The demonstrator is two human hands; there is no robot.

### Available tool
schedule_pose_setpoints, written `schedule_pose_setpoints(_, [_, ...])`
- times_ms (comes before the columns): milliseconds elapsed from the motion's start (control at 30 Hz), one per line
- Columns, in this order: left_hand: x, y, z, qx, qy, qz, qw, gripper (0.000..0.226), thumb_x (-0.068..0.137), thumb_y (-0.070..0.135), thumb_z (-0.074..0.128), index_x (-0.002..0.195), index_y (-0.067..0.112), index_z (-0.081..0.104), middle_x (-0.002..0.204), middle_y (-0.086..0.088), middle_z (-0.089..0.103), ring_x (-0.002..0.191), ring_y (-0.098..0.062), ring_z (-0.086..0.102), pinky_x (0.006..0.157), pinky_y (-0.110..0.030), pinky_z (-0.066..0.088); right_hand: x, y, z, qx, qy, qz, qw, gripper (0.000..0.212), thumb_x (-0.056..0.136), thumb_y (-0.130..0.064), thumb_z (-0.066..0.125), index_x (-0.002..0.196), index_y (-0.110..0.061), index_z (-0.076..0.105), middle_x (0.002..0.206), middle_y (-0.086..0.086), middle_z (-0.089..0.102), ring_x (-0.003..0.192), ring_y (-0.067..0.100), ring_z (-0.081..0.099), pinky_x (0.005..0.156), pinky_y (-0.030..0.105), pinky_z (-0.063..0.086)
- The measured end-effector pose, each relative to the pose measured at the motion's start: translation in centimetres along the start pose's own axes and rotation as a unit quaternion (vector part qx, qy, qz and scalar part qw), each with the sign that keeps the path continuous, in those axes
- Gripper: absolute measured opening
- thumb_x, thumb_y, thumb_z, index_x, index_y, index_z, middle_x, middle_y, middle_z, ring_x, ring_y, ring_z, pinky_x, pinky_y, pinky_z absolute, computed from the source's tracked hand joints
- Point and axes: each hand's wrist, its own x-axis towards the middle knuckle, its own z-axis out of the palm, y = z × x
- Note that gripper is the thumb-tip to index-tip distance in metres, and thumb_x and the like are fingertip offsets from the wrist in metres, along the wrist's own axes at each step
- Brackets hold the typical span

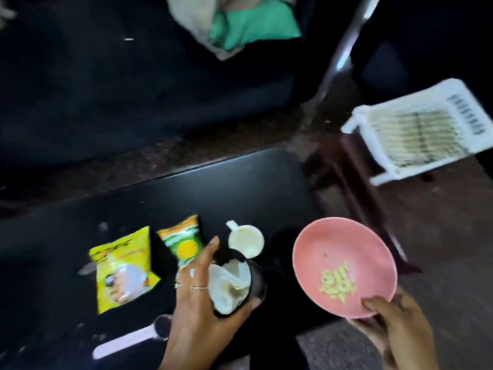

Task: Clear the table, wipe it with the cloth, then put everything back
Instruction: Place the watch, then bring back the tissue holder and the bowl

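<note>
My left hand (202,297) is wrapped around a black cup (253,284) with the cloth (229,284) stuffed inside; my right hand (389,327) pinches the pink bowl (344,252) by its rim at 4 o'clock, off the table (213,188) edge. Two snack packets (122,268) sit at 9 o'clock of the cup, a white mug (246,240) touching at 12, a scoop (133,337) at 7.

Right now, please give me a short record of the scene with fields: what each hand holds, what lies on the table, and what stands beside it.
left hand: grips a black cup with a white cloth stuffed inside
right hand: holds a pink bowl by its near rim, yellow food bits inside
table: black; on it a yellow packet, an orange-green packet, a white mug, a pale scoop
beside table: white plastic basket on a dark stool
</note>
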Motion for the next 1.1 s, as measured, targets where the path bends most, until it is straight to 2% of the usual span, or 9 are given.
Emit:
schedule_pose_setpoints(67, [-0.4,-3.5,-6.4,0.029,0.041,-0.02,0.999,0.101,0.047,0.062,0.074,0.137,0.047,0.03,0.121,0.004,0.051,0.111,-0.006,0.046,0.094,-0.011,0.033,-3.1,2.7,5.8,-0.014,-0.041,-0.001,0.999,0.052,0.082,0.02,0.046,0.127,-0.006,0.049,0.111,0.014,0.061,0.091,0.034,0.057,0.039,0.031,0.054])
schedule_pose_setpoints(133, [-1.1,-7.5,-13.0,0.046,0.095,-0.045,0.993,0.102,0.047,0.062,0.073,0.138,0.05,0.026,0.122,0.007,0.049,0.112,-0.012,0.045,0.096,-0.027,0.038,-6.4,5.9,12.3,-0.032,-0.089,-0.007,0.995,0.051,0.082,0.019,0.047,0.124,-0.009,0.052,0.105,0.008,0.064,0.095,0.027,0.058,0.042,0.028,0.055])
schedule_pose_setpoints(233, [-1.1,-13.5,-20.1,0.07,0.175,-0.087,0.978,0.107,0.048,0.061,0.074,0.141,0.039,0.027,0.124,0.007,0.049,0.118,-0.02,0.047,0.103,-0.048,0.039,-10.5,9.7,19.3,-0.065,-0.163,-0.016,0.984,0.048,0.082,0.016,0.049,0.122,-0.01,0.054,0.108,0.007,0.066,0.088,0.017,0.063,0.049,0.024,0.056])
schedule_pose_setpoints(367, [-0.8,-20.1,-26.5,0.112,0.236,-0.134,0.956,0.106,0.054,0.052,0.083,0.142,0.034,0.027,0.126,0.002,0.049,0.122,-0.025,0.045,0.108,-0.047,0.034,-14.2,15.0,25.7,-0.097,-0.226,-0.013,0.969,0.049,0.082,0.017,0.05,0.118,-0.016,0.054,0.109,0.007,0.067,0.089,0.019,0.064,0.049,0.022,0.053])
schedule_pose_setpoints(533, [0.6,-25.1,-29.5,0.11,0.214,-0.167,0.956,0.101,0.062,0.041,0.084,0.143,0.031,0.026,0.132,-0.008,0.045,0.128,-0.028,0.037,0.111,-0.044,0.026,-16.0,22.8,29.4,-0.172,-0.251,0.03,0.952,0.052,0.081,0.021,0.05,0.108,-0.023,0.054,0.112,0.002,0.065,0.089,0.018,0.064,0.065,0.04,0.059])
schedule_pose_setpoints(667, [1.6,-26.9,-29.1,0.102,0.177,-0.152,0.967,0.098,0.067,0.037,0.082,0.146,0.03,0.024,0.136,-0.011,0.038,0.126,-0.029,0.033,0.11,-0.042,0.024,-15.9,27.1,30.4,-0.252,-0.27,0.04,0.929,0.048,0.078,0.019,0.053,0.097,-0.026,0.058,0.104,-0.003,0.066,0.091,0.018,0.063,0.061,0.035,0.056])
schedule_pose_setpoints(833, [2.7,-27.4,-28.5,0.112,0.132,-0.123,0.977,0.099,0.068,0.035,0.082,0.147,0.028,0.022,0.139,-0.012,0.035,0.124,-0.031,0.034,0.108,-0.041,0.026,-15.8,31.1,31.2,-0.31,-0.288,0.025,0.906,0.048,0.073,0.019,0.052,0.096,-0.023,0.058,0.105,0.001,0.068,0.093,0.02,0.063,0.077,0.044,0.054])
schedule_pose_setpoints(967, [3.5,-27.1,-28.1,0.134,0.105,-0.102,0.98,0.104,0.067,0.029,0.083,0.149,0.027,0.02,0.141,-0.01,0.034,0.125,-0.032,0.032,0.106,-0.04,0.028,-15.7,32.7,32.0,-0.302,-0.277,0.041,0.911,0.046,0.077,0.019,0.046,0.095,-0.022,0.055,0.099,-0.004,0.068,0.083,0.009,0.062,0.073,0.038,0.054])
schedule_pose_setpoints(1100, [4.0,-27.1,-27.8,0.153,0.073,-0.087,0.982,0.107,0.067,0.028,0.083,0.15,0.029,0.015,0.144,-0.008,0.03,0.128,-0.031,0.028,0.107,-0.04,0.028,-15.7,33.7,32.7,-0.295,-0.264,0.033,0.918,0.048,0.076,0.019,0.047,0.093,-0.025,0.054,0.099,-0.004,0.067,0.09,0.01,0.063,0.088,0.05,0.054])
